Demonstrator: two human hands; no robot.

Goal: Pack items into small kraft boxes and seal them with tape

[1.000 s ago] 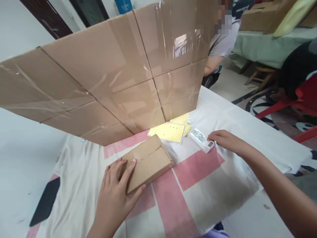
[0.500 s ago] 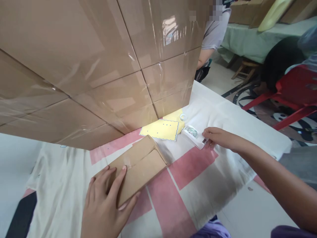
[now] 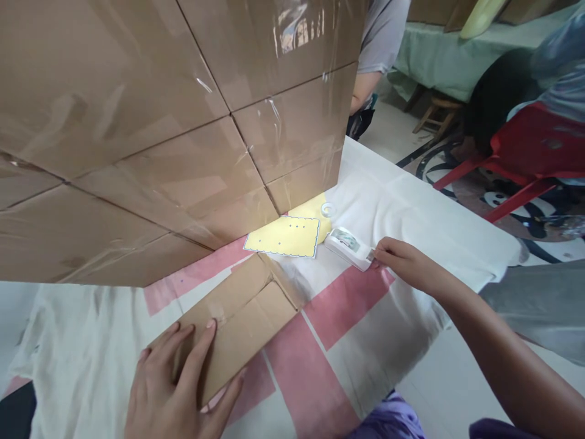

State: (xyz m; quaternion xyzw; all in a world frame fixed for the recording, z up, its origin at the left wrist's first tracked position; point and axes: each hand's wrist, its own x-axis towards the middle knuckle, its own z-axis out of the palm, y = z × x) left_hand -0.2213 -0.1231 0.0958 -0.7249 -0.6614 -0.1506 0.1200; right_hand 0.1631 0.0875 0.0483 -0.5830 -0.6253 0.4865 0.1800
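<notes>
A small closed cardboard box (image 3: 249,311) lies slantwise on the pink-and-white cloth. My left hand (image 3: 176,372) grips its near left end, fingers spread over the top and thumb along the near side. Further right is a white tape dispenser (image 3: 361,256) with a clear and greenish middle. At its right end, my right hand (image 3: 395,259) is closed, the fingertips pinching at the dispenser's tip. Whether a strip of tape is between those fingers is too small to tell. Just behind the box lies a yellow scalloped card (image 3: 287,236) with small blue dots.
Large taped cartons (image 3: 183,152) stand stacked along the back left of the table. A clear tape roll (image 3: 328,210) lies near the dispenser. Beyond the table are a person's grey sleeve (image 3: 384,36), a red chair (image 3: 534,146) with someone seated, and a wooden stool (image 3: 436,116).
The whole view has shifted, so most things appear further left. My right hand's fingers have drawn together at the dispenser's end. My left hand keeps its place on the box.
</notes>
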